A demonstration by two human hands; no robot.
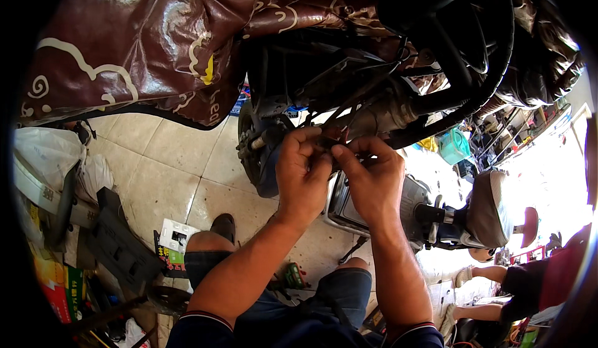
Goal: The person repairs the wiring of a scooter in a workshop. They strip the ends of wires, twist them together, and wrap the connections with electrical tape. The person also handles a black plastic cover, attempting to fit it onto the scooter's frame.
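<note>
My left hand point(302, 177) and my right hand point(377, 180) meet in the middle of the view, in front of the opened front of a scooter. Both are closed in a pinch, thumbs and forefingers almost touching. Thin wires point(346, 119), dark and reddish, run down from the scooter's front into my fingers. The fingers hide the ends of these wires. Just above my right hand is a dark metal tube point(389, 116) of the scooter's frame. A wheel point(249, 152) shows left of my left hand.
A shiny brown cover point(137, 55) drapes across the upper left. Black curved tubing point(492, 86) arches at the upper right. A grey seat point(492, 208) stands right of my forearm. Another person's legs point(483, 292) are at the lower right. Boxes and a black plastic panel point(118, 239) lie at left.
</note>
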